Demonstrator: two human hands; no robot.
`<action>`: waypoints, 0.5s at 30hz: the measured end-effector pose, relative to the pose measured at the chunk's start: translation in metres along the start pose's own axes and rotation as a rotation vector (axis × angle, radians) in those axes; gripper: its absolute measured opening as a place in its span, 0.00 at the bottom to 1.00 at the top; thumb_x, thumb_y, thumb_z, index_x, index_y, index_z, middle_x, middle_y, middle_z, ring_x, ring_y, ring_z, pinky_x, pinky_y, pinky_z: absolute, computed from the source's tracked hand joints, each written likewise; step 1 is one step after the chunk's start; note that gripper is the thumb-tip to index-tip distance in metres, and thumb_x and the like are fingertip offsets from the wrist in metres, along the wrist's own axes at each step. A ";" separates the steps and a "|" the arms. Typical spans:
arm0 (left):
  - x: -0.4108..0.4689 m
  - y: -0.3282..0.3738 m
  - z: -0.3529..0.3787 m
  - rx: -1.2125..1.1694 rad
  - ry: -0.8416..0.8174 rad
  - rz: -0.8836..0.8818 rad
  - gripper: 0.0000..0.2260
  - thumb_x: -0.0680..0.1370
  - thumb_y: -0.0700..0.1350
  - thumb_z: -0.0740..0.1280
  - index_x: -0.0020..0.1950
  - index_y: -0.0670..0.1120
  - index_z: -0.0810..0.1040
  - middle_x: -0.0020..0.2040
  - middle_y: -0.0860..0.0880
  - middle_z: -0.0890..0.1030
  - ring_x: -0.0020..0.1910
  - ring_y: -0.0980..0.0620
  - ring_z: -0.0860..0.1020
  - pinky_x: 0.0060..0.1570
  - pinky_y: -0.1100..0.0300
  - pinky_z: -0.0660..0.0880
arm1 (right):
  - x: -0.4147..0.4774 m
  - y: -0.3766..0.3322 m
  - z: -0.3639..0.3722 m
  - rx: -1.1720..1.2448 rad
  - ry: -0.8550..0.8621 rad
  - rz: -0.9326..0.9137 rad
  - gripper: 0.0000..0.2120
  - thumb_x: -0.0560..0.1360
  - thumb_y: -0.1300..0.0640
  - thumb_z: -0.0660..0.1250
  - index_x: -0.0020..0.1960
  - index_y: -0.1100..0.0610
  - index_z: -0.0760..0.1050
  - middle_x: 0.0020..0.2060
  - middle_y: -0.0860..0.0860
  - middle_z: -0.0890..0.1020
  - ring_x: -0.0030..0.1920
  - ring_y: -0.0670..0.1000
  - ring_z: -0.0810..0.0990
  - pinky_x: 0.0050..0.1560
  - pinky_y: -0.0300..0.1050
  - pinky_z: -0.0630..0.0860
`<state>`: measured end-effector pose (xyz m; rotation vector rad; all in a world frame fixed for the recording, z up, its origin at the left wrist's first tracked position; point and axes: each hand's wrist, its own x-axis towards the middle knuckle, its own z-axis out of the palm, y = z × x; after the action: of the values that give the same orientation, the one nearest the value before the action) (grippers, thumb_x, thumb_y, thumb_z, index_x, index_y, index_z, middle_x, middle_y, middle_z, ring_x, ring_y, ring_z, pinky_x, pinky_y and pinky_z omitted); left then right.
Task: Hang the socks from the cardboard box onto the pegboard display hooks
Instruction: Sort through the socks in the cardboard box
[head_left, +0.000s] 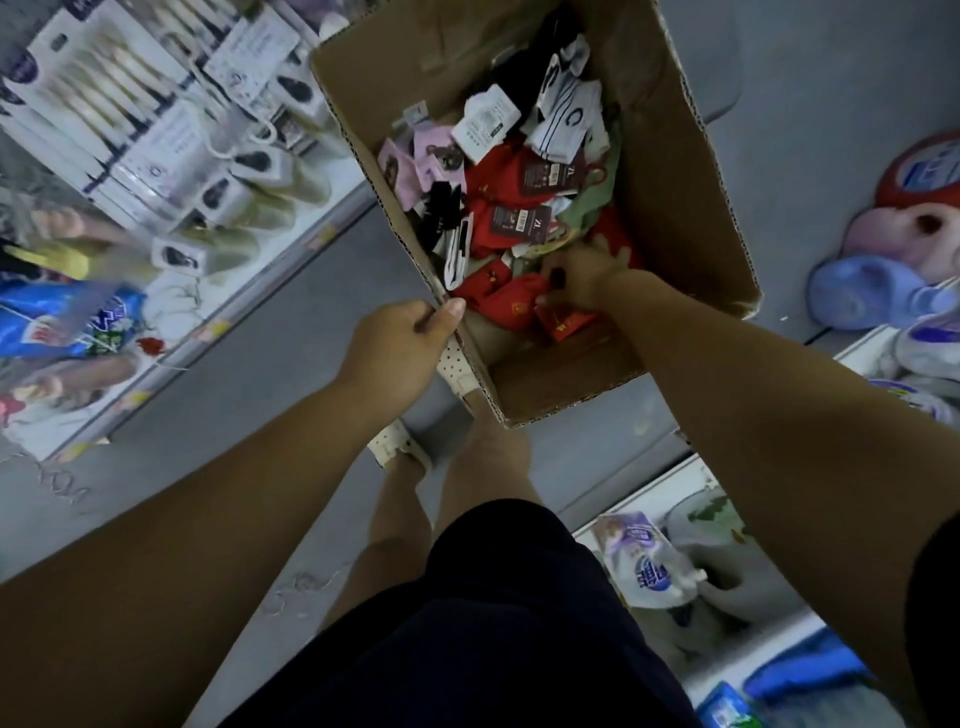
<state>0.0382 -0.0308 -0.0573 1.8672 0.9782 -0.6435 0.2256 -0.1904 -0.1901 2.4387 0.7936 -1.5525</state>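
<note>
Grey shop floor held an open brown cardboard box of mixed socks.
Left hand gripped its rim; right hand clutched red socks; white striped socks showed "C".

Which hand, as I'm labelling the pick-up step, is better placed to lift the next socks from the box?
Right. The right hand is inside the cardboard box, fingers curled on the red socks. The left hand grips the box's near rim, apparently steadying it.

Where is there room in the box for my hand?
At the near end of the box, the bare bottom between the red socks and the near wall. The middle and far end are piled with socks.
</note>
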 end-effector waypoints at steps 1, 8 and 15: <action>0.001 -0.001 0.000 -0.004 -0.009 0.003 0.27 0.83 0.60 0.60 0.49 0.35 0.81 0.46 0.37 0.84 0.46 0.41 0.82 0.53 0.46 0.77 | 0.001 0.002 -0.001 -0.031 -0.009 -0.013 0.20 0.77 0.41 0.69 0.66 0.47 0.76 0.74 0.55 0.69 0.76 0.62 0.58 0.75 0.68 0.49; 0.001 0.000 0.001 0.031 -0.010 0.064 0.28 0.83 0.60 0.58 0.50 0.35 0.80 0.48 0.35 0.84 0.46 0.38 0.82 0.52 0.43 0.77 | 0.009 0.019 -0.003 -0.273 0.059 -0.136 0.25 0.83 0.43 0.56 0.78 0.50 0.62 0.76 0.58 0.67 0.78 0.60 0.58 0.76 0.67 0.44; -0.001 0.002 0.007 -0.031 -0.017 0.060 0.28 0.83 0.60 0.58 0.50 0.35 0.79 0.48 0.35 0.83 0.47 0.37 0.81 0.51 0.42 0.77 | 0.008 0.041 -0.004 -0.342 0.106 -0.253 0.24 0.85 0.47 0.56 0.78 0.54 0.62 0.73 0.63 0.70 0.73 0.64 0.67 0.74 0.53 0.59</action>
<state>0.0394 -0.0382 -0.0587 1.8533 0.9127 -0.6042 0.2521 -0.2210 -0.2019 2.2498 1.3107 -1.2379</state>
